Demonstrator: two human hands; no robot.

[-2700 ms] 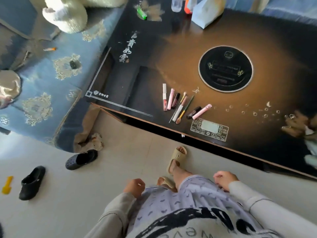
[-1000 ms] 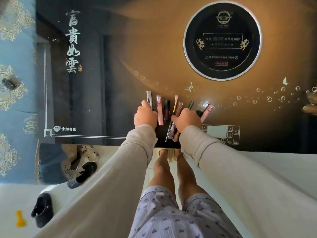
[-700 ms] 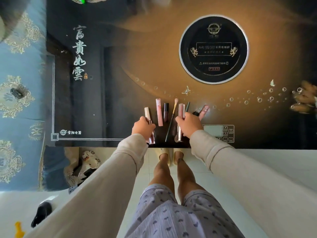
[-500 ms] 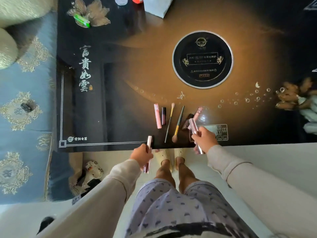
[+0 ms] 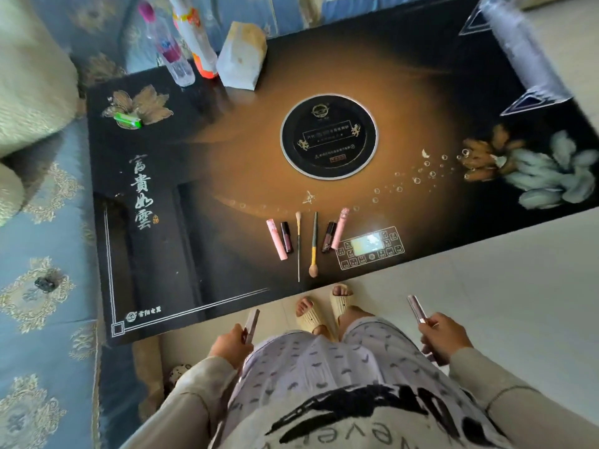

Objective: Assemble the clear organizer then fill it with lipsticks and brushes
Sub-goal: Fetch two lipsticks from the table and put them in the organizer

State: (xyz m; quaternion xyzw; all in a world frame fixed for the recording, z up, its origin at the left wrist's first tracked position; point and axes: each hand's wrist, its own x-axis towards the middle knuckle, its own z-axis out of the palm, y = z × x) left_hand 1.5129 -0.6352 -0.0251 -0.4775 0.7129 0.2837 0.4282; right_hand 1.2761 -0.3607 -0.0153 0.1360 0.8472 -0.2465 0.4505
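Observation:
My left hand (image 5: 229, 344) grips a slim lipstick tube (image 5: 251, 323) near my left hip, clear of the table. In my right hand (image 5: 444, 337) I hold another silvery pink lipstick tube (image 5: 416, 310) out to the right. On the black table (image 5: 162, 241) lie a pink lip gloss (image 5: 276, 239), a dark lipstick (image 5: 286, 237), a thin brush (image 5: 298, 246), a green-handled brush (image 5: 313, 245), a second dark lipstick (image 5: 327, 237) and a pale pink tube (image 5: 339, 227). Clear organizer parts (image 5: 522, 55) lie at the table's far right corner.
A round black hotplate (image 5: 329, 136) sits in the table's middle, a control panel (image 5: 369, 247) near its front edge. Bottles (image 5: 176, 50) and a white pack (image 5: 241, 56) stand at the back left, beside a green lighter (image 5: 128, 120). A blue sofa (image 5: 42, 254) runs along the left.
Both hands pulled back from the table toward my body, each keeping its lipstick tube. The view widened to take in the whole table and the organizer parts.

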